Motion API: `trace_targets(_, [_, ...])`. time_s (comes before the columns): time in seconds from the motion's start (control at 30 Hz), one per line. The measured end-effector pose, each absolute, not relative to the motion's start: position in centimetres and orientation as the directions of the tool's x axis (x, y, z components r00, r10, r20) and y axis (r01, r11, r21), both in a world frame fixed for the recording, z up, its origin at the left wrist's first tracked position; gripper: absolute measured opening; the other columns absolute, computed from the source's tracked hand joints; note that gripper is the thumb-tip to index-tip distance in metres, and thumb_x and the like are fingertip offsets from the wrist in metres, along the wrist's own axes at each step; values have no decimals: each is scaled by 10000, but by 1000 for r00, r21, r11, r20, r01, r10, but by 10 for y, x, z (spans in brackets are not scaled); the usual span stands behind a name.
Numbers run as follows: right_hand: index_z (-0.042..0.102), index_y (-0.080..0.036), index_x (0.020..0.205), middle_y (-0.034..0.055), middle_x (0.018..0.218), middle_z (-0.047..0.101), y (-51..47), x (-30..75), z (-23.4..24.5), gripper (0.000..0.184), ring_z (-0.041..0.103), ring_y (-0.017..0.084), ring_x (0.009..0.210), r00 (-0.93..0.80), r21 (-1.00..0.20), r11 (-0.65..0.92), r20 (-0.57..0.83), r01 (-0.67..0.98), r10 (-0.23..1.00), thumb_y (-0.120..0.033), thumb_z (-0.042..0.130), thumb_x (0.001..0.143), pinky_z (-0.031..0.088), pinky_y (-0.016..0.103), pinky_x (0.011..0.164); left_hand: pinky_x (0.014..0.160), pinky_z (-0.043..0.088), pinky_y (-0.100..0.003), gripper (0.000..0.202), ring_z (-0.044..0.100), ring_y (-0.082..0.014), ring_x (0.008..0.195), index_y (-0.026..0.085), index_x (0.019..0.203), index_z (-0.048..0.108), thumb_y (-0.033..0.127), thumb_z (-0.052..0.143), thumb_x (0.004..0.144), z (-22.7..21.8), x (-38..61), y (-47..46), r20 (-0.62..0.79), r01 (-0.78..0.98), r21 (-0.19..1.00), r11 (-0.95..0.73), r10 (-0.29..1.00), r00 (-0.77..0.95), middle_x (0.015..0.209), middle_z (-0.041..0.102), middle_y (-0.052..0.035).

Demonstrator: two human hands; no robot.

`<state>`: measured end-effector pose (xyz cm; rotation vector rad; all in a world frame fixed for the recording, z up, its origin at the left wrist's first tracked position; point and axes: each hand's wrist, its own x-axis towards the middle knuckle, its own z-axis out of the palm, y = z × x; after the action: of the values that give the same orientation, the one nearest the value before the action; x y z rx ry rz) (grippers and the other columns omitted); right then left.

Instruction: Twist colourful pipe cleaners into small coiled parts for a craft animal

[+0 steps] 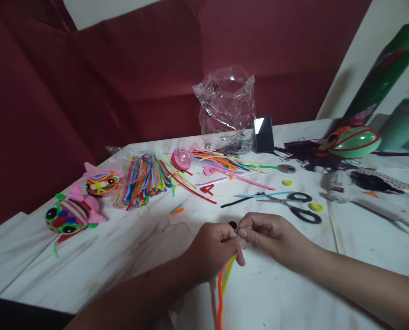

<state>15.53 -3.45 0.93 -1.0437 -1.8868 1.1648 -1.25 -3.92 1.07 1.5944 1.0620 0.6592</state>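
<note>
My left hand (209, 250) is closed around several pipe cleaners. An orange pipe cleaner (220, 293) and a yellow pipe cleaner (229, 274) hang down from it toward the table's near edge. My right hand (269, 234) pinches at the upper ends of the bunch, its fingertips meeting those of the left. A bit of light blue shows between the fingertips; the fingers hide most of the ends. Just behind the hands lies a small black disc (232, 225). Scissors (294, 204) with black handles rest beyond my right hand, beside a black pipe cleaner (237, 200).
Loose and bagged pipe cleaners (146, 181) spread across the back left, near two decorated fish-like figures (70, 215). A clear plastic bag (227, 105) and a dark phone-like block (263, 135) stand behind. A glue gun (338, 188) and a green balloon-shaped piece (354, 142) lie at right.
</note>
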Motion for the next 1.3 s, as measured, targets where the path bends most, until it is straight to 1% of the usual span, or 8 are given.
trace_targets(0.27, [539,-166,683,-22,564,475,-28,164,13,293,409,80,511,-406,-874,332,176,354,897,-404,448,828,337,196,474,436,189,-221,291,262,-64,424,127,595,636,363,522,723,11,-11,-36,-134,315,949,-20,878,460,442,401,42])
trace_targets(0.43, [546,-176,658,-8,553,475,-25,169,8,325,417,95,506,-402,-844,356,187,401,896,-440,445,819,337,209,468,442,208,-223,262,308,-72,424,136,553,618,309,511,717,10,-10,-40,-68,345,935,-81,915,398,421,385,45])
trace_targets(0.73, [563,-204,635,7,548,507,-29,166,5,346,463,118,510,-392,-769,415,232,487,890,-482,443,803,370,215,474,490,275,-210,229,350,-70,487,123,701,669,310,538,715,8,-10,-39,-52,157,987,-18,899,434,524,477,27])
trace_targets(0.93, [589,-199,633,16,524,531,-23,159,27,382,474,123,486,-427,-748,439,230,497,875,-521,449,784,382,224,462,644,401,-233,243,529,-127,643,119,639,662,311,542,728,17,-14,-38,25,97,993,-66,927,373,654,622,-43])
trace_targets(1.03, [582,-191,627,21,558,558,1,157,47,401,509,131,540,-457,-770,427,199,474,867,-537,446,779,414,232,521,740,420,-257,232,562,-142,714,123,619,643,298,543,735,24,-16,-42,84,-48,996,-72,940,330,676,634,-49])
trace_targets(1.1, [599,-183,681,30,631,593,22,148,54,369,531,138,589,-463,-760,431,194,486,865,-519,475,768,429,238,557,805,417,-280,217,578,-154,771,129,625,634,310,567,725,28,-17,-47,83,-166,986,-14,904,420,683,639,-51])
trace_targets(1.2, [628,-165,766,34,690,624,49,115,47,292,548,145,618,-542,-673,525,214,521,813,-426,495,772,428,237,565,835,416,-310,228,592,-161,775,140,622,618,358,614,689,28,-18,-52,44,-227,967,113,806,590,666,634,-46])
trace_targets(1.3, [640,-157,790,46,756,653,67,69,23,209,565,143,664,-680,-490,703,264,516,684,-259,457,793,416,232,610,844,412,-333,265,593,-162,741,139,631,615,401,649,651,24,-18,-52,47,-277,946,167,776,629,631,618,-38])
